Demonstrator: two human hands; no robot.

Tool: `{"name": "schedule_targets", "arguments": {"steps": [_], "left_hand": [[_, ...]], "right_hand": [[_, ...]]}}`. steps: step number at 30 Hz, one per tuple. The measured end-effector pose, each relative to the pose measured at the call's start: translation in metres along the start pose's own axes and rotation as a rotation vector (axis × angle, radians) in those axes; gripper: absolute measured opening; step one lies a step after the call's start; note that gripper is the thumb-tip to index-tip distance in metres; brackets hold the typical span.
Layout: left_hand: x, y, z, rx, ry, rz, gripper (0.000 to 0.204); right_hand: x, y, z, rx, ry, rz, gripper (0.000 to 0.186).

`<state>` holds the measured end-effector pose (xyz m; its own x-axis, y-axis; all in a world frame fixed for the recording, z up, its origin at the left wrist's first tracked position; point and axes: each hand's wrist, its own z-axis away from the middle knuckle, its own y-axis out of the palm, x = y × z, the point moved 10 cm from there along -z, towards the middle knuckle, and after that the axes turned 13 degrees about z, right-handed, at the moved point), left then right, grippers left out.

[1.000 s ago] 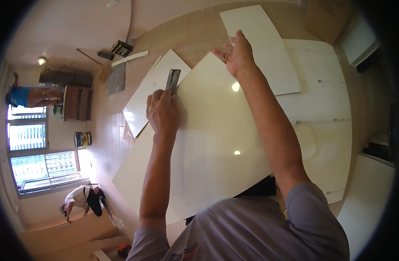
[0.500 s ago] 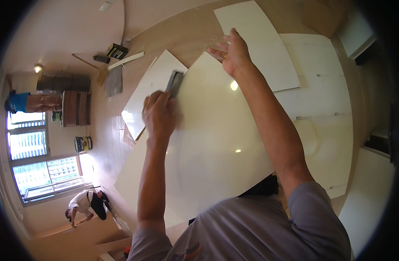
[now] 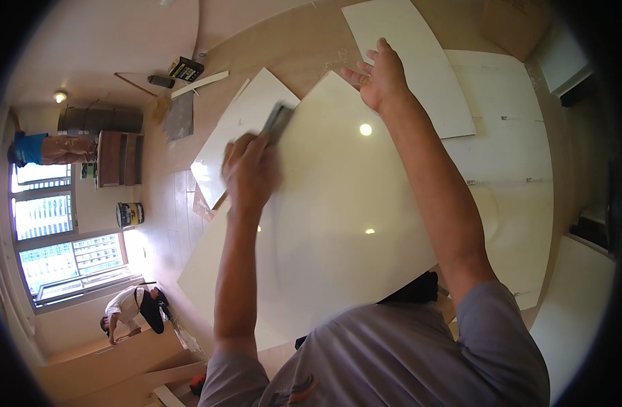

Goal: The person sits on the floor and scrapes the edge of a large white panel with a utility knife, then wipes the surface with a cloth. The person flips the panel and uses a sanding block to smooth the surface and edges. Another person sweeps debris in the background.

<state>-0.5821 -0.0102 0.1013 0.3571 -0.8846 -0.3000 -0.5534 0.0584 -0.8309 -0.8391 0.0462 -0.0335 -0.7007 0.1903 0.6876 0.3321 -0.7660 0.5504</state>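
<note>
My left hand is closed around a dark grey, flat rectangular tool, both smeared by motion. It is over the left part of a large glossy white panel in front of me. The tool's far end comes close to the panel's upper left edge; whether it touches the surface I cannot tell. My right hand is open and raised with fingers spread, near the panel's far corner, and holds nothing.
More white panels lie on the floor, one at the left and one at the far right. A bucket stands left. One person crouches at lower left beside a tan board; another person is by the windows.
My left hand and the tool have shifted slightly, with the tool tilted more to the right. The view has moved a little. More of the tan board shows by the crouching person.
</note>
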Motion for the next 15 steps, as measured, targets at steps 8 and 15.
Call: {"name": "schedule_targets", "arguments": {"steps": [8,15], "left_hand": [[-0.031,0.055,-0.069,0.012,-0.042,-0.083,0.020],[-0.023,0.040,-0.046,0.044,-0.169,-0.038,0.018]], "right_hand": [[-0.004,0.014,0.008,0.014,0.005,0.017,0.068],[0.008,0.000,0.014,-0.022,0.008,0.022,0.064]]}}
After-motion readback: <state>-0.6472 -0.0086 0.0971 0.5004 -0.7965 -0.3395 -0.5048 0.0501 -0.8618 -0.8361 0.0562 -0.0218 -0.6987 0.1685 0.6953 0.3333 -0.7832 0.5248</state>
